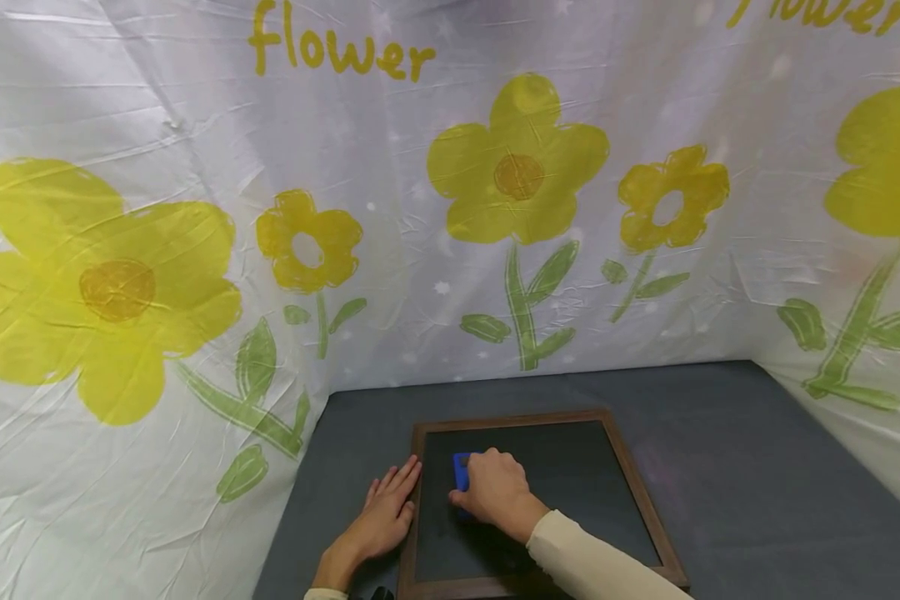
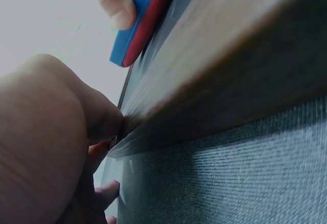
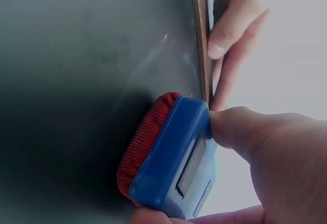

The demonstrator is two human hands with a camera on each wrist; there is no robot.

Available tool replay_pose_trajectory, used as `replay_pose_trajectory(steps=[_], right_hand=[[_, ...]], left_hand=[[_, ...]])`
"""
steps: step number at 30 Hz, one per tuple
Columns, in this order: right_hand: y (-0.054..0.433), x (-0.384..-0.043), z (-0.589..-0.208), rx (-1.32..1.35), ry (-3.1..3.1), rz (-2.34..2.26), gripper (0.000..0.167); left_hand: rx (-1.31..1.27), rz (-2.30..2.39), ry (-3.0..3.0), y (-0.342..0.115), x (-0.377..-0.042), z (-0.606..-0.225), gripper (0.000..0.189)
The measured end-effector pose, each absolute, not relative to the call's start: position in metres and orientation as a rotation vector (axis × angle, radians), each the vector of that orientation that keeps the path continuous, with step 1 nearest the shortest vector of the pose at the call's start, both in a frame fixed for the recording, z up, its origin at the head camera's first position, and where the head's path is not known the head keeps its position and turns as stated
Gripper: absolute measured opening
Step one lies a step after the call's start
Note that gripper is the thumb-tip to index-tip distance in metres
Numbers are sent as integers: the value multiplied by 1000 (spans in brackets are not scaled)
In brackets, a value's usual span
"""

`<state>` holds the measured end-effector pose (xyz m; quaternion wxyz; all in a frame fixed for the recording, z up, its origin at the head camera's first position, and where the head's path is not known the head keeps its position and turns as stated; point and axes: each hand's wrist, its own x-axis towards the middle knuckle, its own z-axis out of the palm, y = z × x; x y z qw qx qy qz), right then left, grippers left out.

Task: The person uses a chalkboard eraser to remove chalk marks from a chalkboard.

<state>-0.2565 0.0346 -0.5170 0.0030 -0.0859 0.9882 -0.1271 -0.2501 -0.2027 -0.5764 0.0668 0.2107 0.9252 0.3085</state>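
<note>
Right wrist view: the right hand [image 3: 286, 150] pinches a chalkboard eraser [image 3: 171, 157], its thumb and fingers on the blue shell, likely light, stiff and best held there; the red pad [image 3: 144, 147] looks soft and faces the chalkboard [image 3: 66, 81]. Fingers extended, the left hand [image 1: 381, 517] touches the wooden frame [image 1: 637, 492] on the desk [image 1: 765, 483].

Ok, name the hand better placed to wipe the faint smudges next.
Probably the right hand: it grips the eraser, red pad facing the board, near the smudges; the left hand only touches the frame.
</note>
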Motion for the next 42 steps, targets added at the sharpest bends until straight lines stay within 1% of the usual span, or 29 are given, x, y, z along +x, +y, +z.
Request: replay_pose_trajectory(steps=[16,21,26,35,42], right_hand=[[75,-254,-516,-109,3086,-389,70],[90,-252,-516,-82,3095,-398,69],[106,-251,-515,-64,3103,-390,71],[137,-249,-515,-16,3107,-400,72],[161,-247,-514,10,3130,-389,70]], left_hand=[[654,940,2776,-204,-252,-577,63],[641,934,2769,-204,-250,-577,64],[651,932,2777,-203,-251,-577,64],[709,988,2787,-204,-249,-576,64],[655,937,2784,-202,-248,-574,63]])
